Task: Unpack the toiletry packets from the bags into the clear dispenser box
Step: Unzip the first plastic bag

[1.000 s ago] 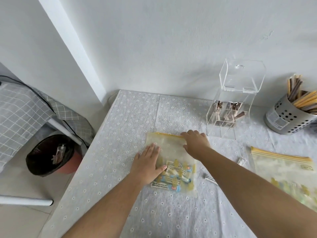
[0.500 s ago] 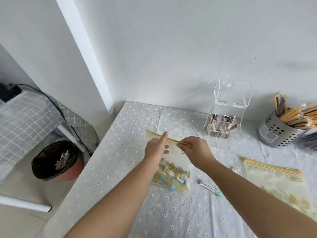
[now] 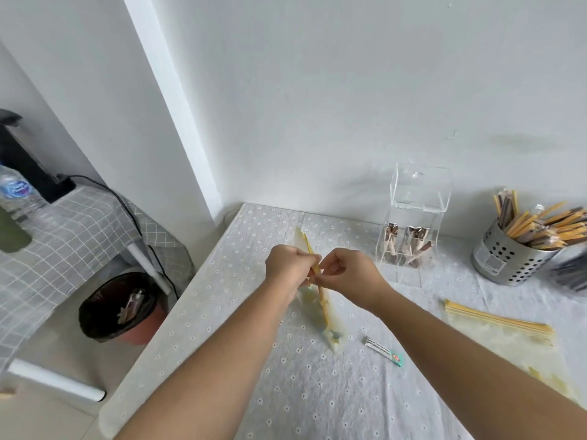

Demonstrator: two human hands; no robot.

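A clear zip bag point(image 3: 320, 309) with a yellow seal strip hangs lifted off the table, its bottom corner with several yellow and blue packets still touching the cloth. My left hand point(image 3: 287, 265) and my right hand point(image 3: 344, 269) both pinch the yellow seal at the bag's top, one on each side. The clear dispenser box point(image 3: 411, 223) stands at the back right with its lid raised and several brown packets inside. One loose packet point(image 3: 384, 350) lies on the cloth to the right of the bag. A second zip bag point(image 3: 505, 331) lies flat at the right.
A perforated metal cup point(image 3: 505, 262) full of stick packets stands at the far right. The table point(image 3: 222, 312) has its left edge close by; below it sits a bin with a black liner point(image 3: 117, 306). A water bottle point(image 3: 19, 195) stands on the checked cover at left.
The bag lay flat under my two hands a second ago. Both hands have since taken hold of its seal and lifted it upright off the cloth.
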